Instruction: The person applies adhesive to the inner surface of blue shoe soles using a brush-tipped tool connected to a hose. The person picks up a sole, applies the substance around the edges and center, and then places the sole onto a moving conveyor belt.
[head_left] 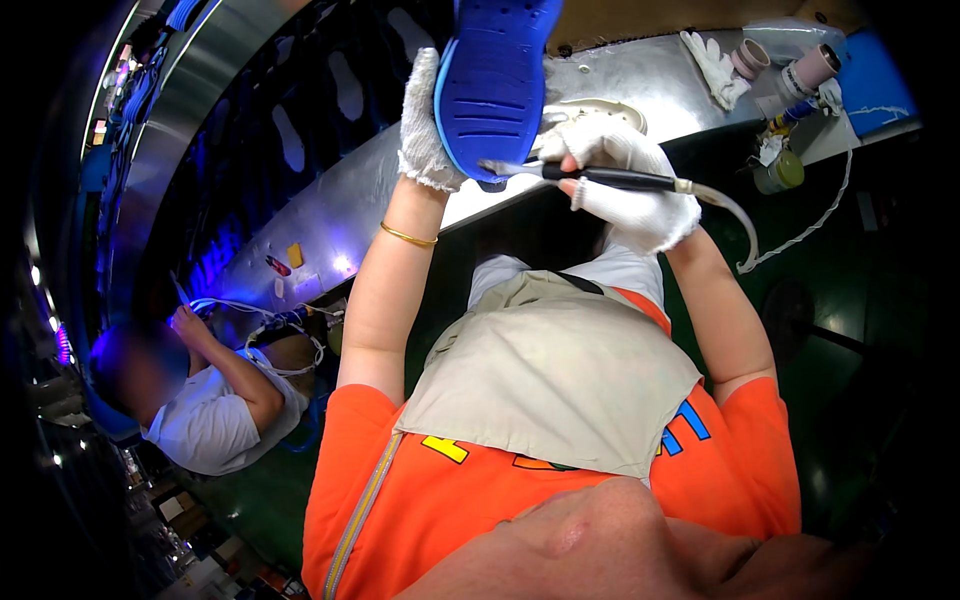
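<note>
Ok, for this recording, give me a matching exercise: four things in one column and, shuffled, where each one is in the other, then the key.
Things:
1. blue shoe sole
2. black-handled brush
3. gold bracelet
4. spare white glove

Places:
A. around the left forearm
B. lying toward the right end of the metal bench
C. held up by the left hand
D. gripped in the right hand

Pairs: 1-C, 2-D, 3-A, 4-B
</note>
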